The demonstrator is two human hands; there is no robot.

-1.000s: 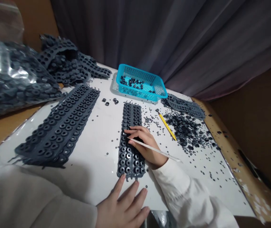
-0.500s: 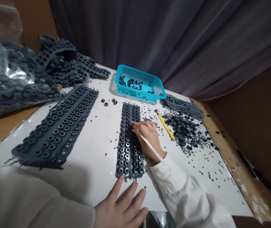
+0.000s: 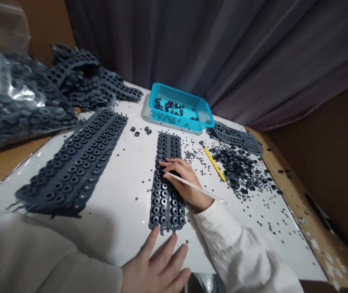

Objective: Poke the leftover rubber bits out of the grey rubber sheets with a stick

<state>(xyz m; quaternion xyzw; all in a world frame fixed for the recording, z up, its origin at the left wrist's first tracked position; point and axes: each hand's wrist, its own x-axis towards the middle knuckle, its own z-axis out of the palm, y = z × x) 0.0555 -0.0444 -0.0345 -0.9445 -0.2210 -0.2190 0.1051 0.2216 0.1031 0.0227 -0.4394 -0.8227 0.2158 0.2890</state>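
While the white worktop lies beneath it all, the right hand has swung sideways, pinching a pale stick across the narrow rubber strip; the spread left hand rests just below the strip.

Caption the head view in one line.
Right hand holds a white stylus over a grey rubber strip; left hand at its end.

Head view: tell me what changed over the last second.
The right hand swung its white stick steeper, then back to nearly flat across the dark rubber strip, gripping it throughout. The left hand stayed open below the strip's near end, and the blue basket stayed put.
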